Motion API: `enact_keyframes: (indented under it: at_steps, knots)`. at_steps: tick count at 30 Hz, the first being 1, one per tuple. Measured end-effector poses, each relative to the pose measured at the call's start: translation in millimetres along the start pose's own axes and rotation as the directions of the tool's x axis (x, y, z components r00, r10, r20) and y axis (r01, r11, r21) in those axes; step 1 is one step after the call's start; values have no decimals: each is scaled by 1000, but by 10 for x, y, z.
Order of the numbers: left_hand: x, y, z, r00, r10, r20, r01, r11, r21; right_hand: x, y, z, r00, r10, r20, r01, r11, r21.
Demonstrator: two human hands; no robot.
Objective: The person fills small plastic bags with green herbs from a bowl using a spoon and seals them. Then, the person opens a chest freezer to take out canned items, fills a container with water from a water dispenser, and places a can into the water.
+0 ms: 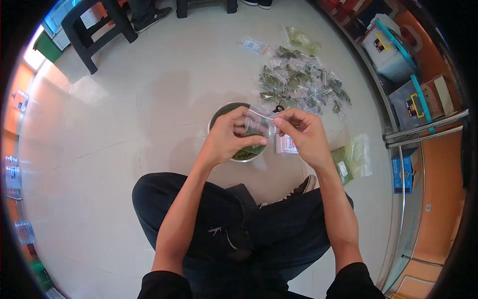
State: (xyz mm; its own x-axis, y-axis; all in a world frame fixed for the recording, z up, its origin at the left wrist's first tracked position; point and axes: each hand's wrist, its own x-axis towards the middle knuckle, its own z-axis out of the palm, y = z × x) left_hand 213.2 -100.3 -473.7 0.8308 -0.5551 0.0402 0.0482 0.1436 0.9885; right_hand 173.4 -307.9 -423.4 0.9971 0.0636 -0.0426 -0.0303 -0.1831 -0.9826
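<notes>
A small clear zip bag (pixel 260 118) is stretched between my two hands above a metal bowl (pixel 209 124). My right hand (pixel 307 137) pinches the bag's right edge between thumb and fingers. At the bag's left side, my left hand (pixel 226 137) curls its fingers around it, with the thumb held apart below. Green dried leaves (pixel 245 152) lie in the bowl, partly hidden by my left hand. A small white box (pixel 286 145) stands on the floor under my right hand. Behind the hands, the black handle of a scissors-like tool (pixel 279 108) shows.
Many small filled bags (pixel 303 82) lie heaped beyond my right hand. A larger bag of green material (pixel 348 160) is right of my knee. Shelving with lidded bins (pixel 391 50) lines the right side. Black stools (pixel 94 35) and another person's shoe (pixel 155 21) are at the top.
</notes>
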Motion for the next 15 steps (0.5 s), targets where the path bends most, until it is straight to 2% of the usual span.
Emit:
enact_keyframes:
  at_steps: [3, 6, 8, 11, 14, 15]
  knots:
    - [3, 7, -55, 999, 37, -25, -35, 998, 52, 14, -25, -101, 999, -45, -16, 44, 997, -59]
    - [19, 25, -12, 961, 254, -111, -249, 967, 54, 3, -14, -123, 993, -112, 41, 118, 980, -160]
    - [0, 25, -34, 977, 175, -121, -168, 983, 70, -1, -35, -100, 988, -119, 97, 142, 948, -286]
    - [-26, 18, -84, 981, 120, -153, -112, 992, 65, -12, -38, -76, 994, -38, 99, 49, 993, -105]
    - [-24, 24, -98, 976, 147, -158, -140, 989, 53, -3, -25, -95, 997, -2, 78, 5, 999, -34]
    - [-27, 27, -94, 974, 164, -156, -159, 986, 50, 1, -19, -90, 997, -33, 73, 36, 999, -33]
